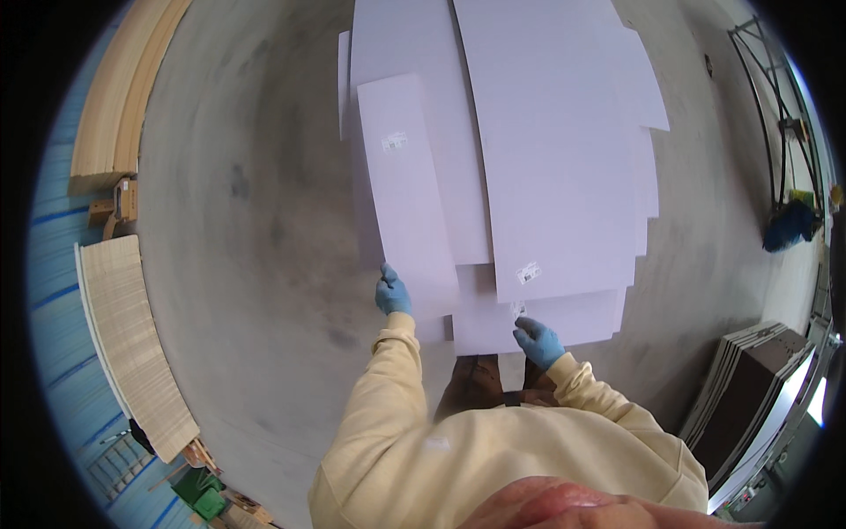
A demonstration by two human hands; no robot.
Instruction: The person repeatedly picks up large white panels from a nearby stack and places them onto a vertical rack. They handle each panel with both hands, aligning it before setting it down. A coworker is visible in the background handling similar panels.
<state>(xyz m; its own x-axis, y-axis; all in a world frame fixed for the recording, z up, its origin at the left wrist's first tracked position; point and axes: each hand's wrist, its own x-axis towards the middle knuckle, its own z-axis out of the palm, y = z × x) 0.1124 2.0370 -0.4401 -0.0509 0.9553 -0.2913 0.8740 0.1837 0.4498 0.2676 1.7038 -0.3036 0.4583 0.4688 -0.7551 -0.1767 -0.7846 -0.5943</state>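
My left hand (392, 291), in a blue glove, is closed on the left edge of a long, narrow pale panel (407, 194) near its close end. This panel lies at a slant over wider panels and has a white label (394, 141) toward its far end. Also gloved in blue, my right hand (539, 342) has its fingers curled together over the near panel (480, 331) of the stack. Its fingertips are beside a small white label (518, 309); whether they grip it is hard to tell. Another label (529, 273) sits on the large right panel (555, 159).
The overlapping panels spread away from me over the grey floor (256, 264). Stacks of light boards (137, 344) stand at the left, with a green bin (201, 494) below them. Dark-edged panels (749, 388) are piled at the right, below a black metal frame (765, 106) and something blue (789, 226).
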